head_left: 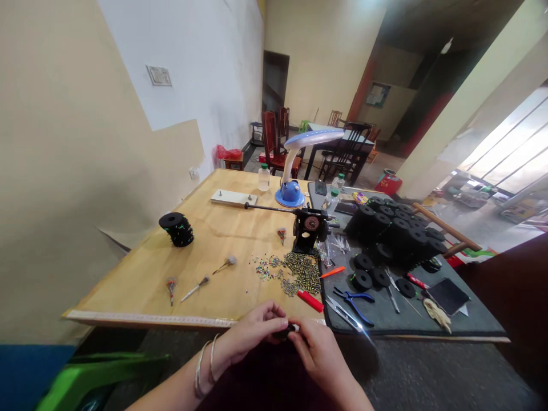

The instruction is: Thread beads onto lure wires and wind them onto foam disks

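At the front edge of the table, my left hand (259, 328) and my right hand (315, 345) meet, their fingers closed round a small black object (283, 332). It looks like a black foam spool, though my fingers cover most of it. Two bangles circle my left wrist. Just beyond my hands lie a red lighter (310, 300) and a heap of small metal-and-yellow pieces (302, 273), with colourful beads (266, 267) beside it. To the right of my right hand are scissors (345, 313) and blue-handled pliers (355, 299).
A black winding device (309, 228) with a long rod stands behind the heap, near a blue lamp (290, 194). Many black foam spools (396, 231) crowd the dark mat (471, 317). Another spool stack (176, 229) stands left, with thin tufted pieces (194, 288) nearby.
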Motion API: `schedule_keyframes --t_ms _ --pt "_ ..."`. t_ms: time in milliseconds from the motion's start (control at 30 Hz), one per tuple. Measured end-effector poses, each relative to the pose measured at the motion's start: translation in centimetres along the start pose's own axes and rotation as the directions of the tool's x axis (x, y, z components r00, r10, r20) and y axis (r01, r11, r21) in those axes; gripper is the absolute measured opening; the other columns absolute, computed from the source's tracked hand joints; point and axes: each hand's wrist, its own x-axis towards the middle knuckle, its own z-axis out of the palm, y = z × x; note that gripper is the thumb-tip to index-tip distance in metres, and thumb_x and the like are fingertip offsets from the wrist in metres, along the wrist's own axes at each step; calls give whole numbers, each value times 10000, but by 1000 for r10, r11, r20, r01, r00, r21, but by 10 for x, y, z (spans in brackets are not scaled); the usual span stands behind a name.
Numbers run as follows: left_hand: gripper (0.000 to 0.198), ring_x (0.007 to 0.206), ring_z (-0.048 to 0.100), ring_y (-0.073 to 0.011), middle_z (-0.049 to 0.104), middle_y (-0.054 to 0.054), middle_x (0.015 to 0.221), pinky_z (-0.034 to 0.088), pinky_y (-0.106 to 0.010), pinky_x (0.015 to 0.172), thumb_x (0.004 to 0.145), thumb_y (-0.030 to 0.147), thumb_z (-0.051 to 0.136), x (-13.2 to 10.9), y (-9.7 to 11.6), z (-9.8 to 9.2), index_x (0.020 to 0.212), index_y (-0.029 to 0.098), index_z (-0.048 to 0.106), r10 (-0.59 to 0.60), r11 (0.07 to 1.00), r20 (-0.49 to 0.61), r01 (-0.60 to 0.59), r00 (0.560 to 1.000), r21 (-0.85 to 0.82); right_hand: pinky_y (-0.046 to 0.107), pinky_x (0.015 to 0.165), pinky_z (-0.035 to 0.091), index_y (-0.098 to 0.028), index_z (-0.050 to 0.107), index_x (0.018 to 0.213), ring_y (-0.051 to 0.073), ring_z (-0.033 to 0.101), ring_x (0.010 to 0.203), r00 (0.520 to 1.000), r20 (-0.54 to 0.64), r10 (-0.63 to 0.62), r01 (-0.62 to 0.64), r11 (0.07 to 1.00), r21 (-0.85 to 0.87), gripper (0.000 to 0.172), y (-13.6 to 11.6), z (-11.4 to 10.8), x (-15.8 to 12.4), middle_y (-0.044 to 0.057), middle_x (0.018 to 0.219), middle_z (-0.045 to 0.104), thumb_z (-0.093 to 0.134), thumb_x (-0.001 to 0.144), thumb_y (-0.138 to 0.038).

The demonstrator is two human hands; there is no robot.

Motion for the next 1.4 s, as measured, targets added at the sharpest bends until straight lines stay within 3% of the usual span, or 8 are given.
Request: schedule_keyframes --t_ms 167,300,500,567,767,1000,1200,1400 --pt "252 785 618 -176 624 -10 791 469 -296 693 720 284 708 -3 -4 1 891 170 562 -30 988 -16 27 999 -154 249 554 397 -198 567 763 166 563 577 982 -132 134 -115 984 139 196 6 2 -3 11 645 599 471 922 -262" --pt "238 857 620 -196 649 -36 863 484 -367 778 739 200 669 -3 -6 2 943 182 547 22 935 36 -8 999 -353 251 584 421 -200 560 744 169 544 627 931 -255 260 -167 928 334 224 4 13 -5 14 685 579 504 908 -342" --pt "337 905 625 -224 658 -58 955 451 -411 845 688 128 641 -6 -10 6 1000 192 532 106 884 71 -62 992 -464 198 398 390 -204 507 772 110 474 409 883 -94 461 -242 617 749 336 -1 31 -3 -30 561 560 539 863 -526" --pt "348 888 618 -209 646 -46 955 442 -382 840 687 154 660 -7 -10 6 1010 191 538 140 902 50 -106 989 -418 217 442 452 -196 519 775 118 526 455 882 -126 453 -216 629 747 318 -3 31 -3 3 644 606 556 865 -499" --pt "383 936 582 -222 641 -59 937 409 -374 882 626 194 784 -6 -7 4 938 169 564 165 985 -48 -167 985 -48 261 561 526 -183 595 833 169 621 638 920 -253 301 -140 852 504 233 -8 21 -3 91 879 667 523 905 -392" --pt "361 909 600 -202 665 -52 970 444 -336 803 606 96 682 -8 -9 7 934 178 554 81 967 42 -68 996 -244 238 466 509 -200 487 756 123 596 514 926 -74 371 -206 657 725 299 1 21 0 82 898 663 547 879 -466" --pt "324 798 614 -186 643 -47 920 468 -276 619 681 235 705 -7 -6 11 931 185 506 2 991 22 1 1000 -130 251 560 517 -189 572 784 145 601 570 958 -157 240 -144 875 462 209 -5 18 1 46 763 658 524 905 -352" --pt "242 701 581 -145 616 4 762 419 -255 621 650 131 604 -6 -5 15 874 177 526 -23 982 50 32 998 -188 231 472 514 -184 526 754 110 587 487 943 -67 327 -212 740 639 301 -1 19 2 63 838 654 525 900 -446"
